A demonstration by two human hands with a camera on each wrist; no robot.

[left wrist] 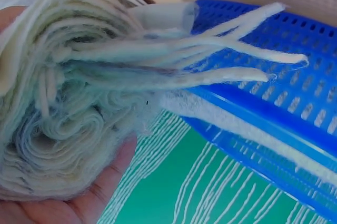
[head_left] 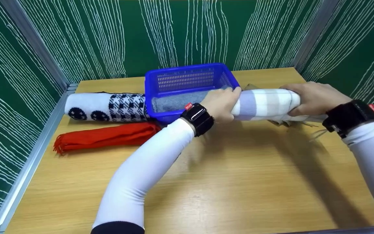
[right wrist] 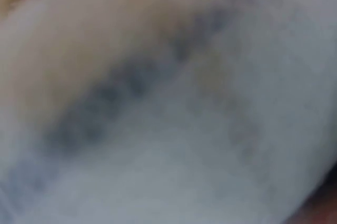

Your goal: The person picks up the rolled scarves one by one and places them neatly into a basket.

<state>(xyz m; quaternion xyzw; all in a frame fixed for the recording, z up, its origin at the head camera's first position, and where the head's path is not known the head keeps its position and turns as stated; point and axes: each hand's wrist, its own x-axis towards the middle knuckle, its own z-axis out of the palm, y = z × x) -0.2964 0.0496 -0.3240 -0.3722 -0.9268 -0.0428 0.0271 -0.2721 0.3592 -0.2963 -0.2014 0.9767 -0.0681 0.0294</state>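
A checked scarf in white, lavender and beige is rolled into a thick bundle. My left hand grips its left end, beside the basket's right front corner. At the other end my right hand holds the roll with thumb and fingers around it. The left wrist view shows the spiral layers of the roll's end, loose white tassels and fingers under it. Pale cloth, badly blurred, fills the right wrist view. A blue plastic basket contains a grey folded scarf.
Left of the basket lies a black-and-white patterned scarf, rolled up. A red fringed scarf lies in front of that. Brownish fringed cloth shows beneath the checked roll. Green walls with white lines enclose the wooden table.
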